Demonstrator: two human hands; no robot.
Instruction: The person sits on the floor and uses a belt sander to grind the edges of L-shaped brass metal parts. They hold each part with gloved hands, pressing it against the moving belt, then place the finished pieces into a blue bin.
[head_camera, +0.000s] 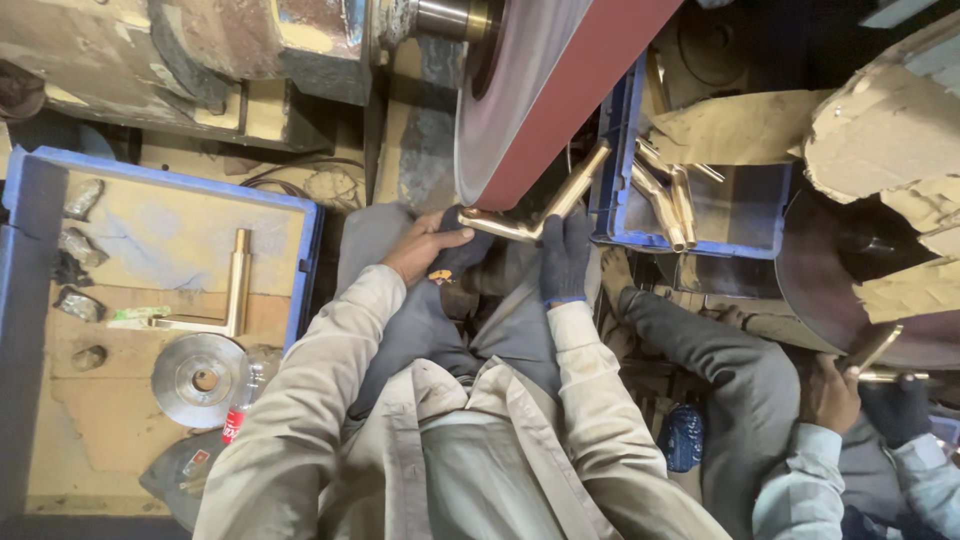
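Brass elbow pipe (535, 215) gripped at both ends, left hand (425, 245) bare, right hand (566, 255) gloved, pressed against red sanding belt (570, 95). Judgement: keep steady light contact, fingers off belt, rotate evenly.

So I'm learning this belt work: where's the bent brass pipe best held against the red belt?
Probably at the low end and the elbow, from the near side, as the left hand and gloved right hand hold the brass pipe; its upper arm slants up to the red belt, keeping hands clear.
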